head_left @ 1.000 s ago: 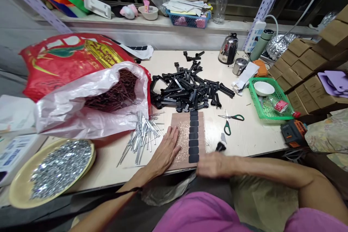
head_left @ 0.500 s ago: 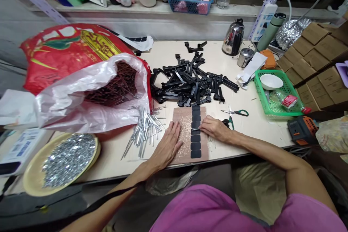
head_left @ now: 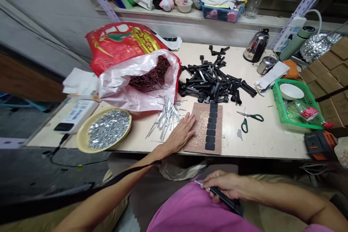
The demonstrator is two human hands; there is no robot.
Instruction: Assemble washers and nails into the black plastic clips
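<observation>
My left hand [head_left: 181, 133] lies flat, fingers stretched, on the left edge of a brown board [head_left: 199, 141]. A column of black rounded rectangular patches [head_left: 211, 126] runs along the board's right side. Low over my lap, my right hand [head_left: 221, 184] is closed around a long black tool with a thin silver tip [head_left: 223, 197]. The tip points left; its exact kind is unclear. Green-handled scissors [head_left: 246, 117] lie open to the right of the board. Left of it are loose silver nail-like rods [head_left: 167, 119], beside a pile of black parts [head_left: 209, 79].
A red-and-white sack [head_left: 119, 58] of thin brown rods lies on its side at the left. Near it stands a yellow bowl [head_left: 81, 141] of small silver pieces. At the right are a green basket [head_left: 281, 114], a kettle [head_left: 257, 45] and an orange-black battery tool [head_left: 320, 145].
My right hand has left the black patches and come down over my lap, where the black tool shows in it. My left hand stays on the board. The view has swung left.
</observation>
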